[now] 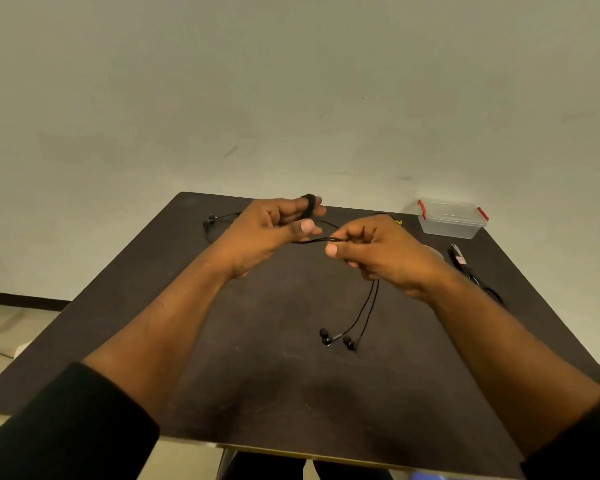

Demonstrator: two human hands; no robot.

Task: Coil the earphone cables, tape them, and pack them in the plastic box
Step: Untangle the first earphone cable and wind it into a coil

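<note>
Two earbuds (pixel 336 339) lay on the dark table (pixel 257 375), joined by thin black leads that ran up into the right hand (pixel 378 251). They belonged to the earphone cable (pixel 317 240) being wound: a doubled stretch of it ran taut between the two hands above the tabletop, and several turns of it sat as a black coil (pixel 309 204) wrapped round the extended fingers of the left hand (pixel 274 226). The left hand held that coil, its thumb resting near the taut strand and the remaining fingers curled in. The right hand pinched the cable between thumb and forefinger, its other fingers folded over the leads that hung down from it to the earbuds.

Farther out, a second pair of earphones (pixel 213 220) lay loose on the table's far left part, well apart from the hands. At the far right corner stood the plastic box (pixel 451 220), clear, with red clips at both ends and its lid on. Near the right edge, between the box and the right forearm, lay a small dark tool (pixel 459 256) with a red-and-white label; what it was could not be told. A small yellow scrap (pixel 399 222) showed just beyond the right hand's knuckles. Both forearms were bare, with black sleeves (pixel 66 427) pushed back toward the elbows.
</note>
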